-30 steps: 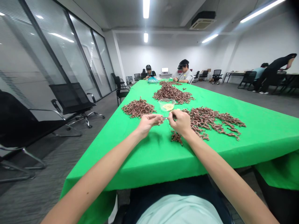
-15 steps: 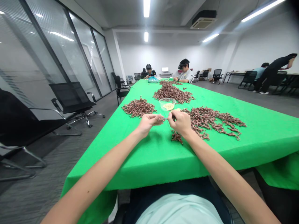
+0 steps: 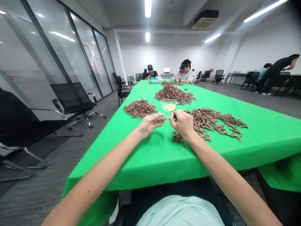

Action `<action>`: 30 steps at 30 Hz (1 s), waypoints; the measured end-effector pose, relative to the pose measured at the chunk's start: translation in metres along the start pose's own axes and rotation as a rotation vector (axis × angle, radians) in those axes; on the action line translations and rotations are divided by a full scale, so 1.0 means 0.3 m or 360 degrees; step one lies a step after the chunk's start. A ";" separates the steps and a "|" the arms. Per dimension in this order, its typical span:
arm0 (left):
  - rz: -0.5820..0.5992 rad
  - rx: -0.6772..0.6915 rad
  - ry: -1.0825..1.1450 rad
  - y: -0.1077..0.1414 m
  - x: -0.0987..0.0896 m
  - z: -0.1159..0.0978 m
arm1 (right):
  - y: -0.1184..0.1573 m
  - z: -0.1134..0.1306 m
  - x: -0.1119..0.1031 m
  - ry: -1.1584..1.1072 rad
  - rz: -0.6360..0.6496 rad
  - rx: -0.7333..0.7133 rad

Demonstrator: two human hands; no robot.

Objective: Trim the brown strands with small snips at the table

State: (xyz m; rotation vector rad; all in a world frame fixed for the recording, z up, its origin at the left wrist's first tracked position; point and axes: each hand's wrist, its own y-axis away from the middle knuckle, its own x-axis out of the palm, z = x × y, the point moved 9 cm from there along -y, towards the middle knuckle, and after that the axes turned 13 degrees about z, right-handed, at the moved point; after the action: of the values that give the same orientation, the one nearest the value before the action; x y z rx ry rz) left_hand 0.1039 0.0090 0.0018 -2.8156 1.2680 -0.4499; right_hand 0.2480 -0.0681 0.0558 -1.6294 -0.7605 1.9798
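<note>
My left hand (image 3: 148, 125) pinches a small brown knobbly dried piece (image 3: 161, 118) between thumb and fingertips, its lower fingers spread apart. Closed around a thin metal tool (image 3: 167, 118), my right hand (image 3: 182, 123) brings the tip against that piece; the rest of the tool is hidden in the fist. Just beyond both hands stands a clear round bowl (image 3: 165, 104) with pale small bits in it. A heap of brown knobbly pieces (image 3: 207, 119) spreads to the right of my right hand. A small cluster of reddish-brown pieces (image 3: 178, 138) lies below my right wrist.
The green cloth (image 3: 141, 160) covers a long table. Another brown heap (image 3: 139, 108) lies left of the bowl, and a larger one (image 3: 174, 94) behind it. Two people sit at the far end near a blue plastic bag (image 3: 154, 80). Black chairs (image 3: 72, 99) stand along the left.
The fingers of my left hand have opened slightly below the pinched piece. My right hand has shifted very little. The heaps and bowl stay where they were.
</note>
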 end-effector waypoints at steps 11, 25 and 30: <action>-0.0133 0.0479 -0.0538 0.026 0.026 -0.096 | 0.004 -0.017 0.001 -0.0020 -0.0015 0.0119; -0.0411 0.0732 -0.1062 0.077 0.064 -0.169 | 0.006 -0.022 0.014 -0.0131 0.0047 0.0261; -0.0428 0.0752 -0.1136 0.082 0.068 -0.168 | 0.006 -0.021 0.014 -0.0123 0.0030 0.0262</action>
State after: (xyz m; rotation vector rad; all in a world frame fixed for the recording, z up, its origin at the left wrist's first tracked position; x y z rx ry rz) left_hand 0.0854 -0.0176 0.0518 -2.3803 0.5530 0.2274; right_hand 0.2534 -0.0659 0.0508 -1.4778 -0.5948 2.0698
